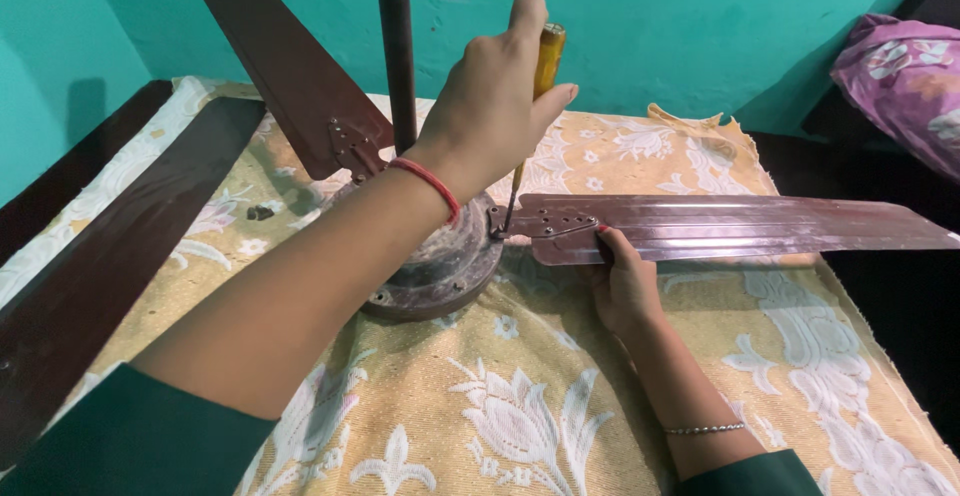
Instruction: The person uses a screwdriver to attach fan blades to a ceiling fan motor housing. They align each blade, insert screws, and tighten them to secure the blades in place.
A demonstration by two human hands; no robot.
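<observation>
Screwdriver (527, 121) with a yellow handle stands nearly upright in the left hand (490, 106), whose fingers are closed around the handle. Its metal tip meets the bracket (545, 223) at the inner end of a brown fan blade (740, 226). That blade stretches out to the right, level above the cloth. The right hand (625, 281) is closed on the blade's lower edge just beside the bracket, thumb on top and fingers underneath.

The bracket sits against the round, worn motor housing (440, 266) of a ceiling fan, which rests on a yellow cloth (520, 396) patterned with white flowers. A dark rod (397, 46) rises straight up from the housing, behind the left wrist. A second brown blade (285, 66) is fixed to the housing at its far left side and angles up toward the teal wall (680, 26). A third blade (110, 256) lies loose on the cloth at the left, apart from the housing. A small dark piece (259, 213) lies on the cloth between that loose blade and the housing; what it is cannot be told.

The left wrist wears a red thread, the right a thin bead bracelet, and both arms end in dark green sleeves. A purple flowered bundle (900, 76) sits at the far right.
</observation>
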